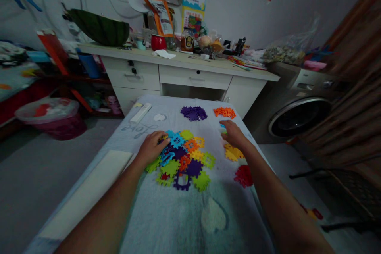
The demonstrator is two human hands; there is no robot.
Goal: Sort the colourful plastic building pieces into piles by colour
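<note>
A loose heap of flat, notched plastic building pieces [183, 158] in blue, green, purple, orange and yellow lies mid-table on a pale cloth [166, 214]. My left hand [152, 147] rests on the heap's left edge, fingers curled over blue and purple pieces. My right hand [233, 134] reaches to the right side, its fingers bent down on a small blue and green piece [223, 127]. Sorted piles lie around: purple [193, 113], orange [224, 112], yellow [233, 153] under my right wrist, and red [243, 176].
A white remote [141, 112] and a small white scrap [159, 117] lie at the cloth's far left. Behind stands a cluttered white desk [190, 75] with drawers, a washing machine [300, 107] at right and a pink basin [50, 119] on the floor at left.
</note>
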